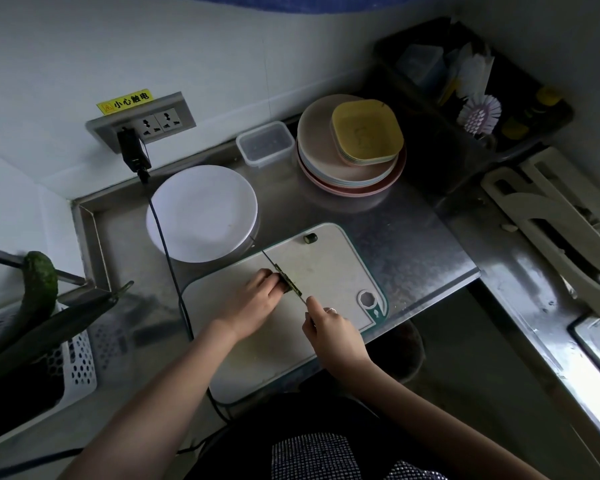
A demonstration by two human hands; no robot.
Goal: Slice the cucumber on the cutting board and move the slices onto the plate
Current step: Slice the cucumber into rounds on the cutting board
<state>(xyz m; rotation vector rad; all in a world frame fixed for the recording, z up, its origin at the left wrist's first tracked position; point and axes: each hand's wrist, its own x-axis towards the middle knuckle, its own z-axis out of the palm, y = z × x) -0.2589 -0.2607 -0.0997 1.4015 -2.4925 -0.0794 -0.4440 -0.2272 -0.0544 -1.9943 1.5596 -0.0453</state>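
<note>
— Stainless-steel counter, dim kitchen corner. Far-left entries?

— White perforated basket, holding whole cucumbers that lean out of it. On the wall above, a double socket with a black plug and cable running down across the counter.

— Next along?

— White plate, bare, just beyond the cutting board's far-left corner. Behind it, a clear lidded container.

— Centre?

— Cutting board, pale with a green edge. Left hand: fingers curled over a short cucumber piece, pressing it to the board. Knife: blade edge-on, set against the cut face, slices clinging to it.

— Right hand?

— Right hand: closed around the knife handle, forefinger along the top. One cucumber end piece lies apart by the board's far edge.

— Further right?

— Stack of plates topped with yellow square dishes; a dark caddy with a brush.
</note>
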